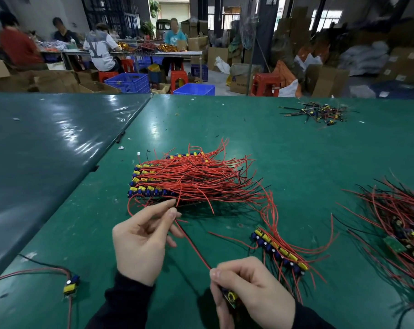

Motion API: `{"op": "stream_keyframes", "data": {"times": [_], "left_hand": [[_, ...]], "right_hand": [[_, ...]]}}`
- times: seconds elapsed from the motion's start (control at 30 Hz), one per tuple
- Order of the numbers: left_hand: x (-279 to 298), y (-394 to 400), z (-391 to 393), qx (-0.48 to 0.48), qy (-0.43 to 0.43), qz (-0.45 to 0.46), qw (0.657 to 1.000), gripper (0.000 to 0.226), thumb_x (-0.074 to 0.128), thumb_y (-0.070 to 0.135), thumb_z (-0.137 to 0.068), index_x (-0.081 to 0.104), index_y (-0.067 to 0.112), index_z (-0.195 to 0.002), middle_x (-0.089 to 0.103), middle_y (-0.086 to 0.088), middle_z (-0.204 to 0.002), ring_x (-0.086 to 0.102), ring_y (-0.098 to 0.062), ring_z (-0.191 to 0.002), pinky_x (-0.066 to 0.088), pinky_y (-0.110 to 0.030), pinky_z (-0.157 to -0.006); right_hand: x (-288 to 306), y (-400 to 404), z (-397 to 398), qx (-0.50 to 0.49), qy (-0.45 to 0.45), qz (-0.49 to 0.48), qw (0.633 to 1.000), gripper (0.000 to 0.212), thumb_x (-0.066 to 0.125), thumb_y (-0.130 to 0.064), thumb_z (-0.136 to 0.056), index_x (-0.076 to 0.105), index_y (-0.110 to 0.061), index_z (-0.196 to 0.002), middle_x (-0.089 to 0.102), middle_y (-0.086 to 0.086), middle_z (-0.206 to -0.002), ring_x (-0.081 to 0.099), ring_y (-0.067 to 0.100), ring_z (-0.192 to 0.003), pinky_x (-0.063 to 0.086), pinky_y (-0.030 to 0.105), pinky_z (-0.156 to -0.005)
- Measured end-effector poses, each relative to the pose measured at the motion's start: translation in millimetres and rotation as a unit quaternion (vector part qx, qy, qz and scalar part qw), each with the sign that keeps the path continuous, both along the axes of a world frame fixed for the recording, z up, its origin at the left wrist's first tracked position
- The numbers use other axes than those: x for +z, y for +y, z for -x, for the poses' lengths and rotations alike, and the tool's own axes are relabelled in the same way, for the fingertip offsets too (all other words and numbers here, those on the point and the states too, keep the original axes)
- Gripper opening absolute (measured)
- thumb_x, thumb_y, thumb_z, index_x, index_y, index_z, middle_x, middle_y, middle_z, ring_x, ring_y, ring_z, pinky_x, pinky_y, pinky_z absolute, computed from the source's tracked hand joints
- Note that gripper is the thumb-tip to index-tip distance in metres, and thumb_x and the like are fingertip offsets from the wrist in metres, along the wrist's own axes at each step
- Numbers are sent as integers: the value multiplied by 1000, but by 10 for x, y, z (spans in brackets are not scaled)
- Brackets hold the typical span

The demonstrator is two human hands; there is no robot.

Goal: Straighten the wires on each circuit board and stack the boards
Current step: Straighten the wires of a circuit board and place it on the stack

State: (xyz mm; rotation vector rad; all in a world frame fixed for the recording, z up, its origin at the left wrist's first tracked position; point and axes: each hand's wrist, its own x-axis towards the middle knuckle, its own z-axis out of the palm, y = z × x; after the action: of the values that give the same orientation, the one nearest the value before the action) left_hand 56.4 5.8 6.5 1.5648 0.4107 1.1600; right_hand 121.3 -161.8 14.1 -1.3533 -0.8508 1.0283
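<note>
right hand: we see the right hand (253, 290) low at centre, fingers curled in a tight grip round a small green circuit board with a yellow part (230, 299)
left hand: left hand (141, 241) pinches the thin red wire (193, 245) near its far end, thumb and forefinger together on it
wire: runs taut between both hands, off the green plastic-covered bench (296, 150)
stack: big pile of finished boards with long red and black leads (189, 179) just beyond the left hand, touching nothing we hold
other boards: short row of blue-and-yellow boards (279, 251) right of the hands; loose heap of boards (400, 222) at far right; single board (71, 283) lower left
risk: we judge a hard pull could tear the lead from its solder joint; pinch may slip, wire springs back curled; free end could snag the pile's leads
</note>
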Motion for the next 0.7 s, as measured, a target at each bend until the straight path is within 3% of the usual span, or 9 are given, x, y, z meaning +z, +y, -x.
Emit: {"op": "stream_keyframes", "data": {"times": [0.17,0.33,0.43,0.53,0.6,0.7], "left_hand": [[-26,-16,-1,24,8,-26,999,28,63,-13,-80,71,14,-81,65,-13,-62,60,-16,-46,52,-24,-43],[26,-47,0,-56,-23,82,995,14,66,-1,-77,70,6,-88,69,-12,-70,63,-16,-52,50,-21,-45],[13,-126,-11,-157,-16,185,970,44,70,8,-63,64,10,-106,71,-14,-75,66,-19,-57,50,-21,-46],[-20,-204,-22,-222,27,184,957,64,72,2,-58,55,17,-118,72,-20,-77,67,-24,-57,51,-23,-50],[-41,-218,-15,-227,36,170,958,57,72,-1,-61,58,15,-114,72,-20,-76,70,-27,-59,53,-23,-53],[-111,-266,-23,-174,39,103,979,26,69,-14,-69,70,4,-87,73,-13,-72,72,-27,-64,54,-20,-56]], "right_hand": [[-21,9,1,-5,0,3,1000,35,50,-25,-92,60,-7,-64,60,2,-50,53,12,-43,43,20,-49],[-41,2,2,-6,2,28,1000,35,51,-27,-90,60,-9,-63,60,1,-50,52,12,-43,42,19,-47],[-54,14,7,-12,28,30,999,35,50,-25,-91,59,-10,-61,61,4,-49,54,12,-40,43,19,-44],[-56,17,-14,-32,44,25,998,40,46,-16,-98,57,-9,-61,60,8,-48,52,14,-36,42,19,-40],[-56,19,-27,-44,50,24,997,40,44,-13,-98,56,-8,-60,59,10,-47,51,15,-34,41,19,-39],[-64,22,-20,-53,38,26,998,41,43,-13,-98,57,-8,-60,59,9,-46,50,15,-34,40,19,-39]]}}
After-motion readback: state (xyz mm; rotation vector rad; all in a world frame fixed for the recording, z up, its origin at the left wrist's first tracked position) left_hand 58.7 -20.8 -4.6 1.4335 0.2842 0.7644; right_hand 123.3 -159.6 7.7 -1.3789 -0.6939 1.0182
